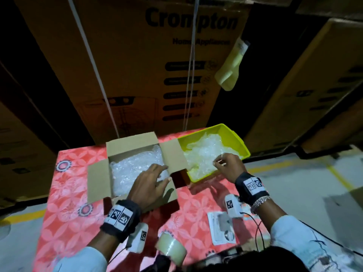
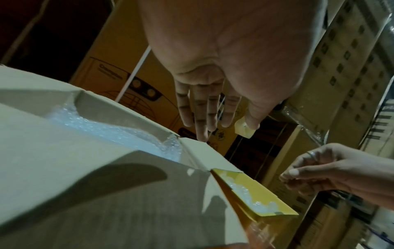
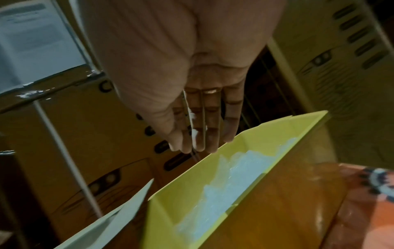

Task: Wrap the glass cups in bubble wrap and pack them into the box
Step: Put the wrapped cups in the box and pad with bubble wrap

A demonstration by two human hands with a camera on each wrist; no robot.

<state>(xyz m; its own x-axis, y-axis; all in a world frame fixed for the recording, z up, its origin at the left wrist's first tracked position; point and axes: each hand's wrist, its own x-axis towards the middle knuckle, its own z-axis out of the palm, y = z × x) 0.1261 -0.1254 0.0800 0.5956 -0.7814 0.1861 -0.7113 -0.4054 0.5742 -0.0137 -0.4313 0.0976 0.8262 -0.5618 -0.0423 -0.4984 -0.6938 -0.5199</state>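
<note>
An open cardboard box (image 1: pixel 129 146) stands on the table with bubble wrap (image 1: pixel 133 167) filling its inside. My left hand (image 1: pixel 157 177) hovers over the box's near right corner with its fingers (image 2: pixel 204 114) straight and empty. To the right of the box sits a yellow tray (image 1: pixel 233 134) heaped with more bubble wrap (image 1: pixel 204 152). My right hand (image 1: pixel 225 163) is over the tray's near end, fingers (image 3: pixel 202 131) extended just above the wrap (image 3: pixel 230 176), holding nothing. No bare glass cup shows in any view.
A roll of clear tape (image 1: pixel 170 250) and a printed leaflet (image 1: pixel 222 228) lie on the red floral tablecloth (image 1: pixel 64 203) near me. Tall cartons (image 1: pixel 147 65) stand right behind the table. Grey floor with a yellow line (image 1: pixel 337 175) lies to the right.
</note>
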